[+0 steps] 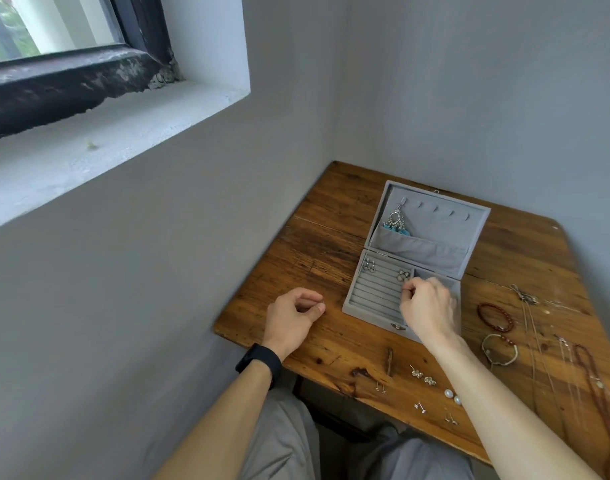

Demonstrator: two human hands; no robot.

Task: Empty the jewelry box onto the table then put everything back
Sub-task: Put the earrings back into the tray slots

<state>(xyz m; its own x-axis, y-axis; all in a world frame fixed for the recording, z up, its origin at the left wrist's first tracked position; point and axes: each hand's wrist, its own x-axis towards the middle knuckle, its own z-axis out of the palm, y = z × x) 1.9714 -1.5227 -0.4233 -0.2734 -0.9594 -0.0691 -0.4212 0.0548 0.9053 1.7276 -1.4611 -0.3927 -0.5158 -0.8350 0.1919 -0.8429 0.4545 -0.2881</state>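
1. the grey box (pixel 373 297) lies open on the wooden table (pixel 331 237), toward the far wall, with its lid tilted back.
2. a dangly earring (pixel 395 220) with blue bits hangs in the lid, its lower end in the lid pocket.
3. two small earrings (pixel 368 265) sit at the far left of the ring rows, and flower earrings (pixel 403 275) sit at the far right of them.
4. the right hand (pixel 428 310) hovers over the box, fingers curled. thumb and forefinger are pinched together on a small item (pixel 405 289), too tiny to name, just beside the flower earrings.
5. the left hand (pixel 293 315) rests on the table left of the box. its fingers are curled and the thumb and forefinger meet on a metal bit (pixel 320 302). a black watch (pixel 258 363) is on that wrist.
6. on the table right of the box lie a red bracelet (pixel 495 317), a pale bracelet (pixel 500 349), thin chains (pixel 539 341) and a red bead necklace (pixel 598 393).
7. near the front edge lie studs (pixel 423 375) and two pearls (pixel 452 396).
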